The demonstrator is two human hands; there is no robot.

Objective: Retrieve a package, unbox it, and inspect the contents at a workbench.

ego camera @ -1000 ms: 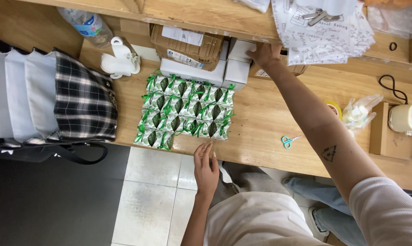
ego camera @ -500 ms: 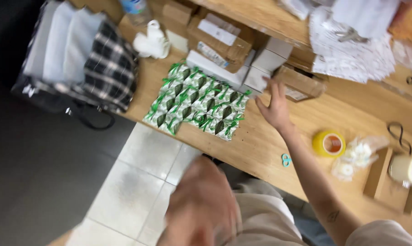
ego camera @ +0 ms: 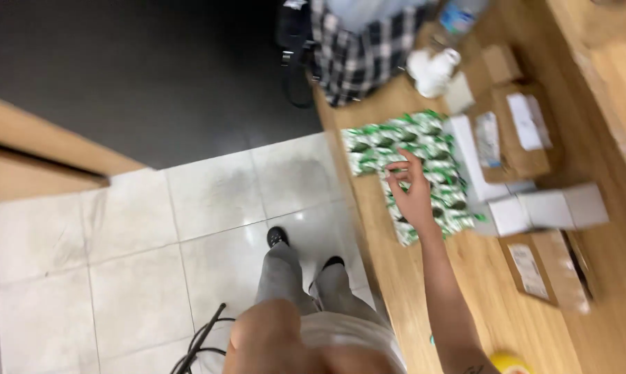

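A pale tiled floor (ego camera: 140, 263) fills the lower left of the view, meeting a dark floor area (ego camera: 153, 69) above it. Along the right runs a long wooden counter (ego camera: 479, 305), seen at a slant and somewhat blurred. At its far end a black-and-white plaid bag (ego camera: 358, 52) hangs over the edge, with a clear plastic bottle (ego camera: 458, 15) just beyond it.

On the counter lies a flat sheet of green-and-white wrapped packets (ego camera: 423, 173), set side by side in rows near the counter's front edge. Beside them, further in, stand brown cardboard boxes (ego camera: 520, 138) with white labels, then white boxes (ego camera: 545, 208) and another flat brown carton (ego camera: 541, 270). A white crumpled object (ego camera: 432, 73) sits between the bag and the boxes; what it is cannot be told.

The right hand (ego camera: 413, 194) rests over the middle of the packets, its arm stretched along the counter, fingers (ego camera: 399, 166) spread apart and slightly curled, holding nothing; whether they touch the packets cannot be told. The left hand is not clearly seen: only a blurred forearm (ego camera: 271, 339) shows at the bottom edge, above grey trousers (ego camera: 285, 277) and black shoes (ego camera: 277, 237). A yellow roll of tape (ego camera: 510, 363) peeks in at the bottom, and a black cable (ego camera: 202, 343) lies on the tiles.
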